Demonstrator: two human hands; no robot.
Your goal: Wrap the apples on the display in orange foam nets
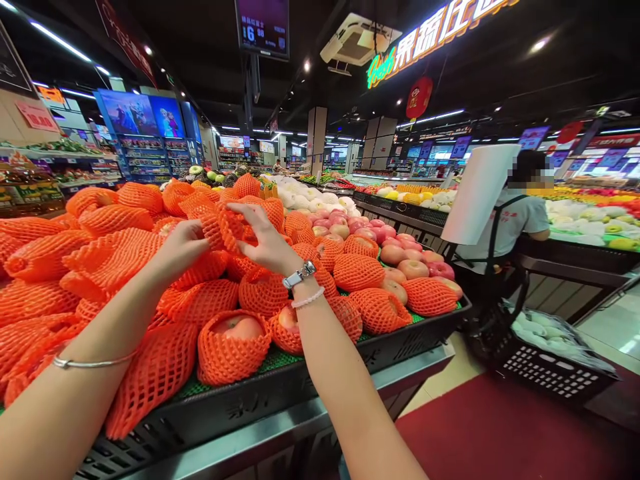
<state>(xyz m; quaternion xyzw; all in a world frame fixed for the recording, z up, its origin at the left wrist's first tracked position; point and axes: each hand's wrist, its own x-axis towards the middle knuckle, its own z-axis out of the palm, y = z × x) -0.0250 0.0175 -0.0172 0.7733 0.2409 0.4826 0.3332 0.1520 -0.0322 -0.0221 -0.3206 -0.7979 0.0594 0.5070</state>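
Note:
Over the heap of apples in orange foam nets, my left hand (183, 245) has its fingers curled in a pinch at the left side of an orange foam net (213, 225). My right hand (265, 237) holds the right edge of that net, thumb below and fingers arched above. Whether an apple sits inside this net cannot be made out. Just below my hands, a netted apple (240, 328) shows its pinkish top through the opening. A loose orange net (155, 370) hangs over the front rim of the black crate (300, 387), to the left.
Bare red apples (413, 268) lie at the crate's right end, with white-netted fruit (320, 197) behind. A roll of plastic bags (480, 193) stands to the right, beside a person in a grey shirt (515, 223). A black basket (560, 363) sits low on the right.

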